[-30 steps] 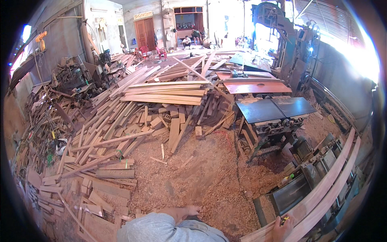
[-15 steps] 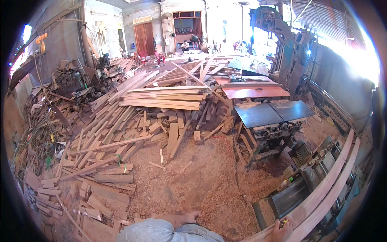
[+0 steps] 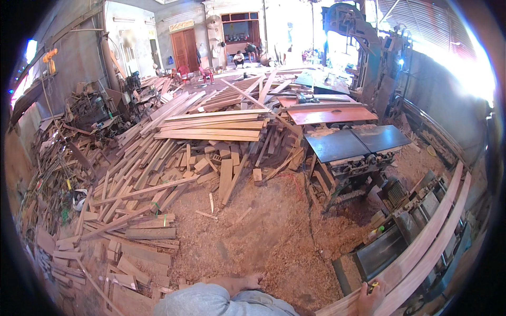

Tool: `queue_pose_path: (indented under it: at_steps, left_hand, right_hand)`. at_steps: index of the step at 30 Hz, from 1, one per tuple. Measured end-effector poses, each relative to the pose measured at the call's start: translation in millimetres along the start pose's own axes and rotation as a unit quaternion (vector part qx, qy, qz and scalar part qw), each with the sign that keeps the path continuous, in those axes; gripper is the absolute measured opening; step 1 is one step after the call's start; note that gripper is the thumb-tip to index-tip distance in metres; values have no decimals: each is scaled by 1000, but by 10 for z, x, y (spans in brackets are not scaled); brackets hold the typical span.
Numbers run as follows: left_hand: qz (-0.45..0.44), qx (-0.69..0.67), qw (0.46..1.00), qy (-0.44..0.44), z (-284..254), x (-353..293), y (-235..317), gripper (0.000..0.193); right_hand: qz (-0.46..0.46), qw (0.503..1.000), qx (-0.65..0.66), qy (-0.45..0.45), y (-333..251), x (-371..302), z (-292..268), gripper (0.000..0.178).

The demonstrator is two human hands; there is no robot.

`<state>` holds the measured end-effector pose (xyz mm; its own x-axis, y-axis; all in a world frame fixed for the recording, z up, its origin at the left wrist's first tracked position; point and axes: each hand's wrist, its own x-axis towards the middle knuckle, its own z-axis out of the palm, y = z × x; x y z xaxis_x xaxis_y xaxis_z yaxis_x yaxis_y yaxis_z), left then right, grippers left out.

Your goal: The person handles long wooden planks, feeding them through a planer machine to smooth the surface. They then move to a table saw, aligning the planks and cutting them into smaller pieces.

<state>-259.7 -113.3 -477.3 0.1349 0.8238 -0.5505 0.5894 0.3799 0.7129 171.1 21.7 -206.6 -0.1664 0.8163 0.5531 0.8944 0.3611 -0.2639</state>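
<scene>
At the lower right, two long pale-brown planks (image 3: pixel 423 258) lie side by side over a dark machine and run toward the far right. My right hand (image 3: pixel 371 298) is at their near end, closed on a small yellow-and-black object that looks like a tape measure (image 3: pixel 373 286). That hand rests against the planks. My left hand (image 3: pixel 253 281) is near the lower edge, in front of my grey clothing (image 3: pixel 211 301) and above the shavings. Its fingers are mostly hidden, and nothing shows in it.
Wood shavings (image 3: pixel 263 231) cover the floor. A large lumber pile (image 3: pixel 211 126) fills the middle, with offcuts (image 3: pixel 138 263) at left. A machine with black tables (image 3: pixel 337 145) stands at right, beyond a dark machine bed (image 3: pixel 387 253). A person (image 3: pixel 239 59) crouches far back.
The view has shifted slightly, so the whole scene sits a little differently. Both hands stay in nearly the same place, the right one still at the planks.
</scene>
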Motion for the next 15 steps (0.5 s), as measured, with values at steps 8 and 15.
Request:
queue_pose_path:
  at_steps: [8, 15]
  left_hand:
    - [0, 12, 1000, 15, 302, 384, -736, 61]
    - [-95, -10, 995, -26, -7, -62, 83, 72]
  right_hand:
    - [20, 997, 74, -10, 187, -131, 265, 28]
    - [16, 997, 79, -9, 189, -140, 223, 28]
